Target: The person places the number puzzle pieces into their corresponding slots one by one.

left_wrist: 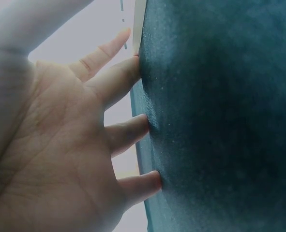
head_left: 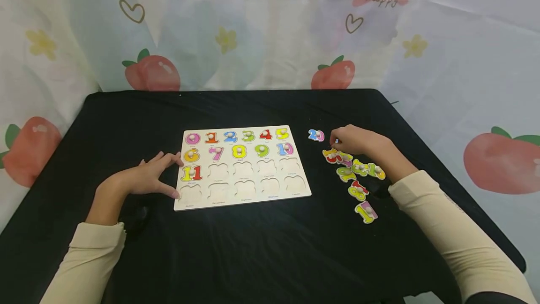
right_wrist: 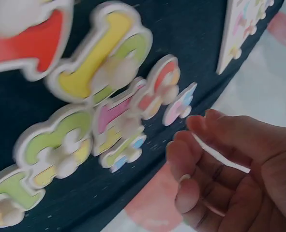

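Observation:
A pale wooden number board (head_left: 242, 203) lies on the black cloth, with number pieces 0 to 11 seated and outlined recesses bare below. My left hand (head_left: 145, 176) spreads its fingers at the board's left edge, thumb and index fingertips touching it. In the left wrist view, that hand (left_wrist: 70, 145) shows its palm, fingertips down near the cloth. My right hand (head_left: 352, 140) hovers at the far end of the loose pieces, partly covering a blue-and-green piece (right_wrist: 125, 153). In the right wrist view, the right hand (right_wrist: 230, 174) has loosely bent fingers and holds nothing.
Right of the board lie several loose knobbed number pieces, some overlapping, down to a yellow-and-purple one (head_left: 366, 212) nearest me. A blue-and-pink 20 piece (head_left: 316, 135) lies by the board's far right corner. A fruit-patterned curtain (head_left: 261, 27) hangs behind the table.

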Demonstrator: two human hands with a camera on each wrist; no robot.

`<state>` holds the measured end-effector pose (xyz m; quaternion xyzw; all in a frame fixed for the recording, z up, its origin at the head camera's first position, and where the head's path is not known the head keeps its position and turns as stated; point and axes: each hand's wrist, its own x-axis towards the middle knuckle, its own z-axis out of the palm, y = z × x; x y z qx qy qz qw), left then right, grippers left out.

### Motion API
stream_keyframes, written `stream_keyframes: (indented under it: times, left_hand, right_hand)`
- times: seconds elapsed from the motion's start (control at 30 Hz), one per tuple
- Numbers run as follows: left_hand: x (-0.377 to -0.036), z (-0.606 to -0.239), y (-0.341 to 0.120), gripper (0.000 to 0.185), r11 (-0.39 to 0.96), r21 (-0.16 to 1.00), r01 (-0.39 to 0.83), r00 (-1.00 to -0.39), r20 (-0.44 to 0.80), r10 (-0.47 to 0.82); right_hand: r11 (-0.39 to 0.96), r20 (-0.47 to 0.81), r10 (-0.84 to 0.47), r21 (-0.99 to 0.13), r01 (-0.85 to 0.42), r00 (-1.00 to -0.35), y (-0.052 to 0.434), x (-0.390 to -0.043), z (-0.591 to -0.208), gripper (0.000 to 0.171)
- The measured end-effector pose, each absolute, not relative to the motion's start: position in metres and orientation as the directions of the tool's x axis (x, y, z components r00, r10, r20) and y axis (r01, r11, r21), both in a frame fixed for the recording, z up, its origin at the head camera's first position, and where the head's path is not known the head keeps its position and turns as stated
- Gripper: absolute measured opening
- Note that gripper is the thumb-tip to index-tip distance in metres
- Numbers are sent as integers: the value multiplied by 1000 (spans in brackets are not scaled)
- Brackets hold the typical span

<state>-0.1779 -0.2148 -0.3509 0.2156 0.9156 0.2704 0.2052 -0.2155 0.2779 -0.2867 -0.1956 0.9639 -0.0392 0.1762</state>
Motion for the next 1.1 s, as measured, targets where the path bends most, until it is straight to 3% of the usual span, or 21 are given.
stream_keyframes:
  times: [0.33, 0.6, 0.8, 1.1]
  left_hand:
    - [-177, -351, -216, 84, 757, 591, 279, -823, -259, 505]
    - [-176, -350, -215, 84, 751, 595, 285, -822, -251, 511]
    - [-178, -350, -214, 84, 756, 588, 289, -821, -253, 511]
    - [-178, -353, -215, 86, 759, 591, 274, -822, -265, 504]
  right_hand:
    - [945, -376, -328, -123, -304, -866, 297, -213, -294, 21]
    - [939, -279, -341, -146, -311, -898, 303, -217, -300, 16]
    - [957, -282, -285, -128, -259, -916, 321, -215, -302, 12]
    - [955, -195, -274, -168, -243, -942, 331, -224, -320, 22]
